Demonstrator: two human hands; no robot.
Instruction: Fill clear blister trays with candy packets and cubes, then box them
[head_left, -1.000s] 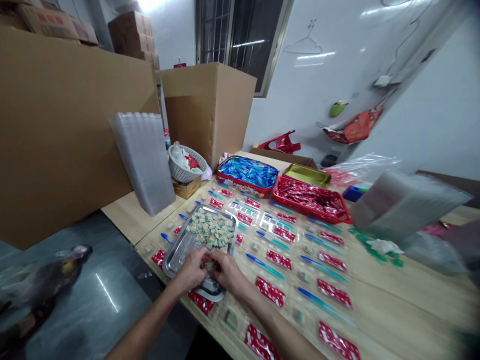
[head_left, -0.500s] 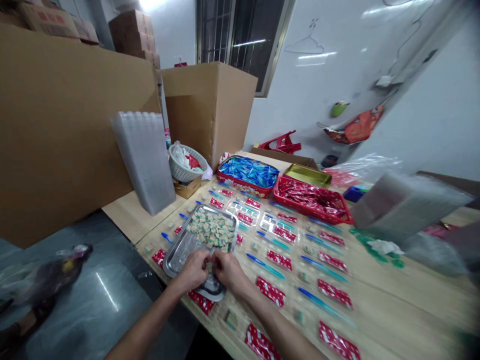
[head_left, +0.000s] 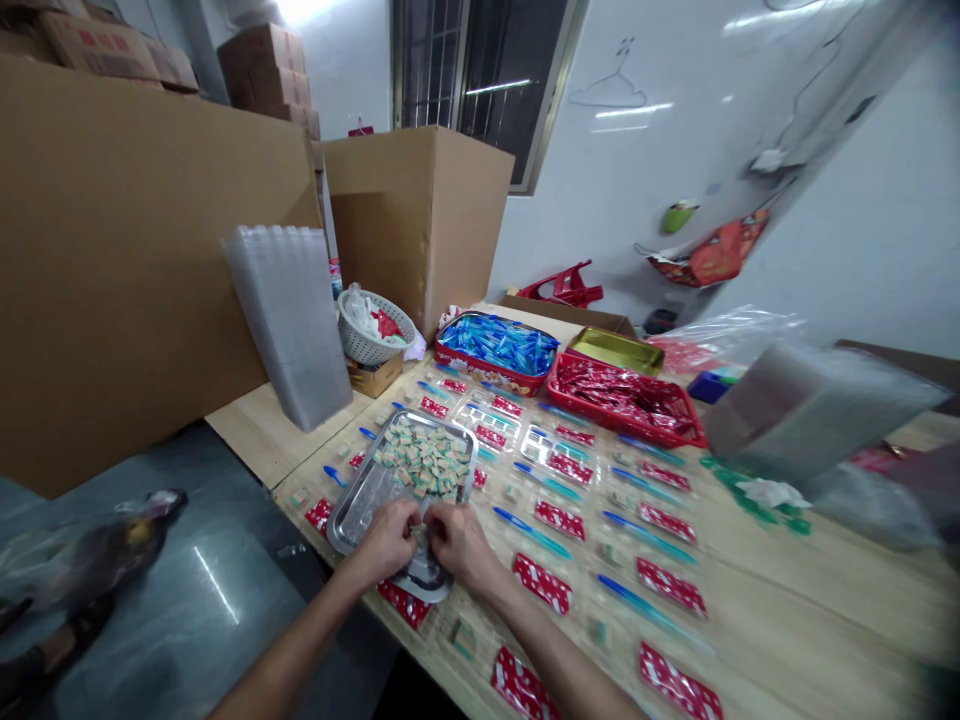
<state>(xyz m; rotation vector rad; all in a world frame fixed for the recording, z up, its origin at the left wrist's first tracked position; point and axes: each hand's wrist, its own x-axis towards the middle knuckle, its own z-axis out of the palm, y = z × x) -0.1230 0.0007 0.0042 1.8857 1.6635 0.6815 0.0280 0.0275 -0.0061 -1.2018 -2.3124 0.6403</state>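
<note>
A metal tray [head_left: 352, 505] rests tilted across the near left part of the table, with a heap of small pale green and tan pieces [head_left: 424, 455] in its far half. Over its near half, my left hand [head_left: 391, 535] is closed, fingertips pinched on a small piece. Close beside it on the right, my right hand [head_left: 454, 535] is also pinched closed; its fingertips are hidden, so what it grips cannot be made out. Clear plastic trays around the metal tray hold blue pens [head_left: 531, 532], red dotted packets [head_left: 541, 582] and small pieces.
Behind stand a tin of blue pens [head_left: 499, 345], a red basket of packets [head_left: 626, 398], a gold tin [head_left: 615, 350] and a grey basket [head_left: 367, 345]. Stacked clear trays stand left [head_left: 289, 325] and right [head_left: 802, 410]. A person's foot [head_left: 90, 620] shows at lower left.
My fingers have shifted very slightly over the metal tray. Otherwise the scene looks the same.
</note>
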